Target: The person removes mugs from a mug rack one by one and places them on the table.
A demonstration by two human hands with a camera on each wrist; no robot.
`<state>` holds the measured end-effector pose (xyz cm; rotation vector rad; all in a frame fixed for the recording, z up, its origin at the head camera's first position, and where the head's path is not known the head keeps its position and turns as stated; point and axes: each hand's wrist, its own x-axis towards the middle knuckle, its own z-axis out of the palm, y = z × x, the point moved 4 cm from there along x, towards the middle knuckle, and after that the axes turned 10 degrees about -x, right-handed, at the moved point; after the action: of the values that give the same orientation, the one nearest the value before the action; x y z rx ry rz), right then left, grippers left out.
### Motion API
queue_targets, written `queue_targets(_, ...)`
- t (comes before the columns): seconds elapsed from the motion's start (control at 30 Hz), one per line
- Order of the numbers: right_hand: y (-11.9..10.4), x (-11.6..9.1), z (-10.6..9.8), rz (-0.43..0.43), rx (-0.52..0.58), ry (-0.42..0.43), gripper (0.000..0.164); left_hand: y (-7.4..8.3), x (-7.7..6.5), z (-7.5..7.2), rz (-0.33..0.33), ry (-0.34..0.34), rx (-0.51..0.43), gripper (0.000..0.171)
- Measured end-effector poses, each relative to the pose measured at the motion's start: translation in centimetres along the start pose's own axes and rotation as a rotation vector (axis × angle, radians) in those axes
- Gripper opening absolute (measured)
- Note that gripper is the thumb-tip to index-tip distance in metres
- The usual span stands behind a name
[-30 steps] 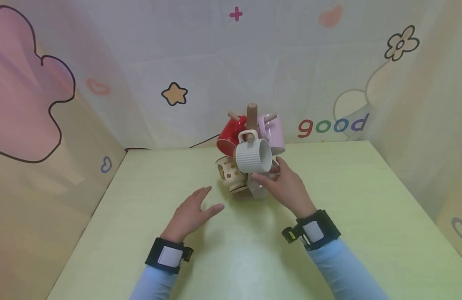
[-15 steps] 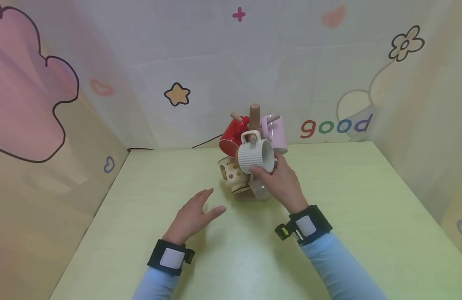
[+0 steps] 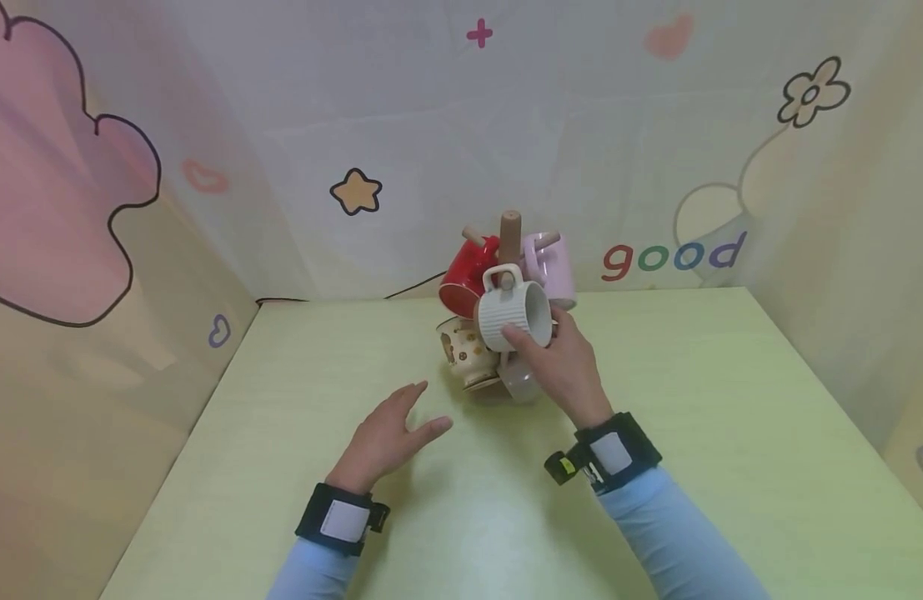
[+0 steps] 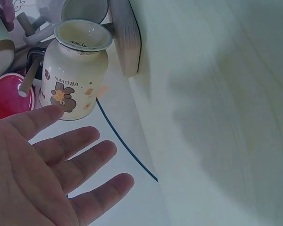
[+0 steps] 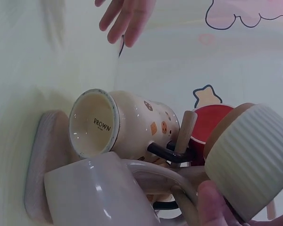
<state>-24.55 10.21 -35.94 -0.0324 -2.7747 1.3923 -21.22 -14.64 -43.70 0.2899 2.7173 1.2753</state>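
A white ribbed mug (image 3: 497, 323) hangs by its handle from a front peg of a wooden mug tree (image 3: 510, 232). My right hand (image 3: 569, 371) grips this mug at its open end, thumb against the ribbed side; the other fingers are partly hidden behind it. In the right wrist view, the ribbed mug (image 5: 257, 160) lies above a pale mug (image 5: 96, 193) and a cream mug (image 5: 132, 125) with a bear print. My left hand (image 3: 382, 437) hovers left of the tree, fingers extended, holding nothing. In the left wrist view, its fingers (image 4: 96, 197) appear near the cream mug (image 4: 75, 80).
A red mug (image 3: 461, 282) and a pink mug (image 3: 557, 275) hang on the tree's upper pegs, behind the ribbed one. The tree stands on a light green table (image 3: 341, 350), close to a printed backdrop (image 3: 401, 125). A dark cord (image 3: 416, 285) runs along the back edge.
My right hand has moved in from beside the ribbed mug and taken hold of it. The mug has barely shifted on its peg. My left hand stays nearly in place.
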Motion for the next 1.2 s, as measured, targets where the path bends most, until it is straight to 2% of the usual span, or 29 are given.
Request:
queue_targets(0.27, 0.0, -0.1, -0.5, 0.020, 0.028, 0.014, 0.078, 0.0, 0.1, 0.1, 0.009, 0.007, -0.003, 0.084)
queue_targets(0.53, 0.0, -0.6, -1.0, 0.000, 0.045, 0.018, 0.077, 0.1, 0.2, 0.3, -0.002, 0.002, 0.005, 0.084)
queue_targets(0.87, -0.5, -2.4, -2.6, -0.023, 0.052, 0.033, 0.081, 0.5, 0.6, 0.5, -0.006, 0.002, 0.014, 0.085)
queue_targets(1.2, 0.7, -4.1, -3.5, -0.052, 0.026, 0.030, 0.081, 1.4, 0.1, 0.2, 0.018, 0.004, -0.006, 0.086)
